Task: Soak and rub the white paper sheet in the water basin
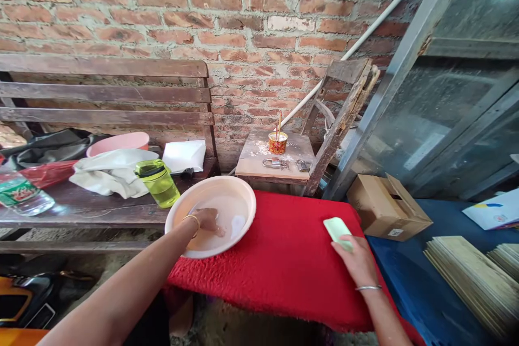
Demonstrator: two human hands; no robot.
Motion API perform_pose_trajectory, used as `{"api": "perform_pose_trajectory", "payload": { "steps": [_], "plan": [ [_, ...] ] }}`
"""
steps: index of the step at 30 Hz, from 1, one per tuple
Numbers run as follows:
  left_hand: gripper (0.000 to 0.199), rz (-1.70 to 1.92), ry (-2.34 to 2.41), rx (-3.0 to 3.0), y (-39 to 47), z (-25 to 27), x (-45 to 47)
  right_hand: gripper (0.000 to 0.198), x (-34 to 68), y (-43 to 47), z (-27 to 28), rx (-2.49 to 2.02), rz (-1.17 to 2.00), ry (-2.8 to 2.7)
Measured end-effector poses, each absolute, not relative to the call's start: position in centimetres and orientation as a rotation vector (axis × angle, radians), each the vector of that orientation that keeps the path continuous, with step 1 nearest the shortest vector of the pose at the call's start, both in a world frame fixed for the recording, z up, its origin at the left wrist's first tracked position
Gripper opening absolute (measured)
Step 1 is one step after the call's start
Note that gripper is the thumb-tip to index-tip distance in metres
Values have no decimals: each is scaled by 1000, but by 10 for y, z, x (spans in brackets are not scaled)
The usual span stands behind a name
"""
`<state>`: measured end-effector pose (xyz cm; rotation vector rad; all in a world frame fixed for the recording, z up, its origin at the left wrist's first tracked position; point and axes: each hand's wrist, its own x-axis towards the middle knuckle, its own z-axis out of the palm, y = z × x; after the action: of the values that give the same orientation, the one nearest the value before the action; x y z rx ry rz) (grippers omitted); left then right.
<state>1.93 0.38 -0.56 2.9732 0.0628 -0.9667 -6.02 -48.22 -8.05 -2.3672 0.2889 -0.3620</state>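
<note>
My left hand (pixel 206 220), with a gold-coloured bangle on its wrist, reaches into a pale pink basin (pixel 250 200) of water. Its fingers point loosely down at the water, and I see nothing held in them. The basin rests on the left end of a red cloth (pixel 284 259) spread over a table. Toward the right end of that cloth, my right hand (pixel 359 259) grips a pale green, bar-shaped block (pixel 337 230) with rounded corners. Fingers cover the block's near end, and its underside is hidden against the cloth.
Left of the basin, a wooden bench (pixel 97 219) carries a green water bottle (pixel 160 184), white cloth (pixel 113 170) and a pink bowl (pixel 121 142). Behind, a wooden chair (pixel 253 165) holds padlocks (pixel 272 162) and an incense pot (pixel 278 144). A cardboard box (pixel 377 205) stands right.
</note>
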Motion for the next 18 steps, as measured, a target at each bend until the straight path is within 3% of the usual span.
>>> {"api": "perform_pose_trajectory", "payload": {
  "steps": [4,7,12,18],
  "plan": [
    [81,-987,41,2965,5,-7,18,51,-79,-573,-80,-2358,-395,813],
    [80,-985,31,2958,6,-8,17,52,-83,-588,-77,-2305,-431,969],
    [80,-984,66,2968,7,-11,19,44,-64,-498,-71,-2297,-491,498],
    [76,-922,47,2966,13,-20,23,15,-65,-356,-73,-2339,-259,-196]
  ]
}}
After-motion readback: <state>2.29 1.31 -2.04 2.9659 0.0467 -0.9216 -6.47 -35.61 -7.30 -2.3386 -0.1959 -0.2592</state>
